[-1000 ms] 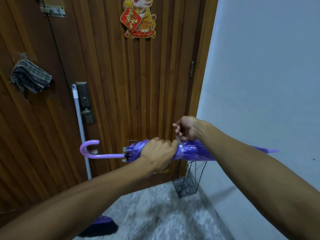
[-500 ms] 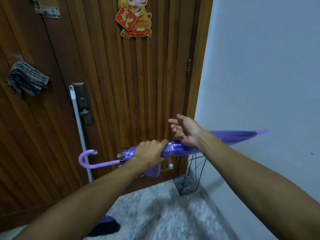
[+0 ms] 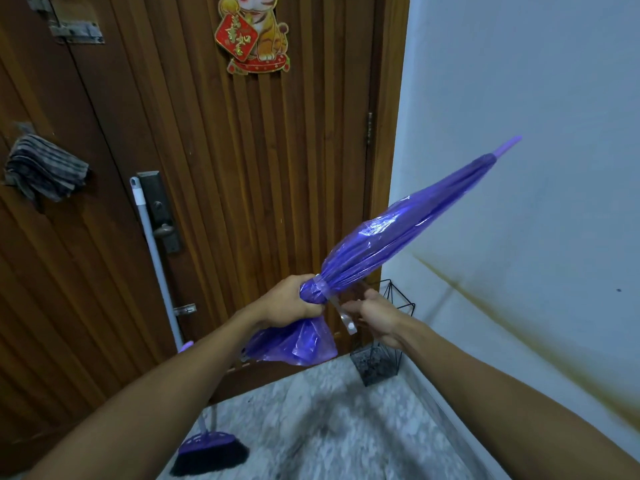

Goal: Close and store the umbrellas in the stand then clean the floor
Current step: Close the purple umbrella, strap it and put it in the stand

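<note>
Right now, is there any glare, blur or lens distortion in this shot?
Head view: glare streaks the purple umbrella canopy; wide-angle lens bends the door frame and forearms; the floor looks soft and blurred; light is dim, with a yellowish smear across the wall.

Tiger decoration (image 3: 252, 32) high on the wooden door (image 3: 294, 150), far centre: red diamond plaque held by the tiger bears gold Chinese characters, too small and blurred to read with certainty. No other text, brand or number legible.
</note>
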